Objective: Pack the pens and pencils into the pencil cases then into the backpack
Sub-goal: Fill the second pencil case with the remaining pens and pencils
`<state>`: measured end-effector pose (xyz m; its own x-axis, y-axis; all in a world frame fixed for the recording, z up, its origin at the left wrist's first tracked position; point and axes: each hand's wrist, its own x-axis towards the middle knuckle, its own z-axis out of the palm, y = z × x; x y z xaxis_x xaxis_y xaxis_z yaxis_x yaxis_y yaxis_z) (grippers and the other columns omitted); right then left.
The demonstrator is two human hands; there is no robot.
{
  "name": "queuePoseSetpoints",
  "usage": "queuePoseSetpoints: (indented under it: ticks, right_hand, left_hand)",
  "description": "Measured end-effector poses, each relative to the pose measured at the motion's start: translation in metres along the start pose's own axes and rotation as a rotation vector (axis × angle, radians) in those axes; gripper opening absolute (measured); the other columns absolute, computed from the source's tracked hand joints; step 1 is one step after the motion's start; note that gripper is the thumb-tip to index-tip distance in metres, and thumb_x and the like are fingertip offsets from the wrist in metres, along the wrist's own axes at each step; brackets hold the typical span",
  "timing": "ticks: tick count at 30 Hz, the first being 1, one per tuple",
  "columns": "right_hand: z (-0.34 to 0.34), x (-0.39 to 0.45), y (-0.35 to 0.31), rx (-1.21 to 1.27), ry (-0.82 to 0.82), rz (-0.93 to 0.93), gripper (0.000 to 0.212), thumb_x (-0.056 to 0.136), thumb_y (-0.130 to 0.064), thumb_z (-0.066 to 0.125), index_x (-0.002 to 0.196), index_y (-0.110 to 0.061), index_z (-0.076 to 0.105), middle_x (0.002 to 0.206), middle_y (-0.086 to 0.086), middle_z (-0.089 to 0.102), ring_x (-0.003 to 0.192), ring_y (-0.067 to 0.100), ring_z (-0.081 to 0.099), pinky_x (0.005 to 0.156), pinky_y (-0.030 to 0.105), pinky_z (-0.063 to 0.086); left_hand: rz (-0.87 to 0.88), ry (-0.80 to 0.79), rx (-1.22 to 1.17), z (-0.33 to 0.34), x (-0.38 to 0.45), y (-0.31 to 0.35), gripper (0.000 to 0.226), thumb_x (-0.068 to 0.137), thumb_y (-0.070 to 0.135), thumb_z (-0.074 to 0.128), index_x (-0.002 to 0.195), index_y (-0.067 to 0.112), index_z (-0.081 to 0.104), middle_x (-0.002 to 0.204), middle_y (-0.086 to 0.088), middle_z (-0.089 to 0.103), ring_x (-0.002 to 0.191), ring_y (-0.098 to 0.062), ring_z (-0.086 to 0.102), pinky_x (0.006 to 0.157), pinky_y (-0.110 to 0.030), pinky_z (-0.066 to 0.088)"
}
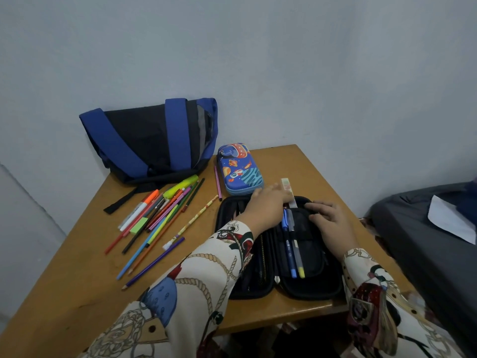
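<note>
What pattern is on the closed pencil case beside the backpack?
The closed hard-shell pencil case is blue with a cartoon space print, planets and a rocket; head view.

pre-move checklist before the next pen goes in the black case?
1. Black zip pencil case lying open flat: ok.
2. Pens already in it, blue pen and yellow-tipped grey pen: ok.
3. Loose pile of coloured pens and pencils within reach: ok.
4. Left hand free: cannot tell, blurred.
5. Right hand steadying the case: ok.
6. Blue-and-black backpack open: cannot tell.
</note>
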<state>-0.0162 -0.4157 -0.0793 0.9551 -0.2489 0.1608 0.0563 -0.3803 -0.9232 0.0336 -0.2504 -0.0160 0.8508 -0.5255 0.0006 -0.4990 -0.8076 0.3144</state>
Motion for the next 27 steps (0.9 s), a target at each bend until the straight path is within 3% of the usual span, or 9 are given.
queuePoseSetpoints:
  ticks: [4, 8, 11, 18, 22, 27]
  right_hand:
    - [0.0, -0.001, -0.002, 0.008, 0.012, 0.001, 0.026, 0.088, -0.011, 0.059, 0.106, -0.024, 0.072, 0.115, -0.01, 0.051, 0.118, 0.016, 0.049, 0.105, 0.043, 0.041]
    - [0.001, 0.0, -0.002, -0.003, 0.015, -0.001, 0.027, 0.088, -0.01, 0.059, 0.106, -0.024, 0.072, 0.113, -0.013, 0.051, 0.116, 0.015, 0.049, 0.105, 0.044, 0.041]
    - [0.001, 0.0, -0.001, 0.01, 0.018, 0.011, 0.027, 0.088, -0.01, 0.058, 0.106, -0.024, 0.072, 0.113, -0.013, 0.051, 0.117, 0.015, 0.049, 0.105, 0.045, 0.041]
    - [0.0, -0.001, -0.004, 0.009, 0.022, 0.029, 0.028, 0.089, -0.009, 0.057, 0.109, -0.021, 0.072, 0.116, -0.006, 0.052, 0.115, 0.015, 0.051, 0.104, 0.042, 0.042]
    - [0.0, -0.002, -0.005, 0.006, 0.017, 0.037, 0.027, 0.089, -0.009, 0.057, 0.11, -0.02, 0.072, 0.118, -0.005, 0.052, 0.116, 0.014, 0.051, 0.104, 0.038, 0.042]
    - [-0.001, -0.004, -0.008, -0.004, 0.012, 0.027, 0.028, 0.089, -0.009, 0.056, 0.111, -0.019, 0.071, 0.117, -0.007, 0.051, 0.115, 0.014, 0.05, 0.103, 0.036, 0.041]
  left_hand:
    - [-0.03, 0.193, -0.179, 0.004, -0.009, 0.0, 0.054, 0.089, -0.003, 0.043, 0.134, 0.025, 0.056, 0.136, -0.01, 0.051, 0.132, -0.032, 0.036, 0.112, -0.04, 0.022]
    - [-0.015, 0.112, -0.058, 0.004, -0.016, 0.002, 0.071, 0.086, -0.011, 0.041, 0.146, 0.026, 0.04, 0.158, -0.013, 0.023, 0.148, -0.023, 0.012, 0.119, -0.038, 0.003]
    - [0.021, 0.098, -0.044, 0.004, -0.02, 0.003, 0.071, 0.086, -0.011, 0.041, 0.147, 0.024, 0.04, 0.159, -0.013, 0.022, 0.148, -0.016, 0.009, 0.118, -0.035, -0.003]
    - [0.048, 0.132, -0.052, 0.006, -0.028, 0.003, 0.064, 0.09, -0.007, 0.041, 0.142, 0.03, 0.047, 0.156, -0.01, 0.027, 0.146, -0.018, 0.013, 0.117, -0.031, -0.006]
    - [0.049, 0.138, -0.064, 0.007, -0.032, 0.005, 0.061, 0.092, -0.005, 0.039, 0.14, 0.03, 0.05, 0.151, -0.008, 0.035, 0.141, -0.02, 0.018, 0.117, -0.032, -0.003]
    - [0.025, 0.161, -0.173, 0.011, -0.029, 0.001, 0.067, 0.085, -0.011, 0.04, 0.138, 0.029, 0.05, 0.141, -0.005, 0.044, 0.136, -0.026, 0.026, 0.118, -0.039, 0.012]
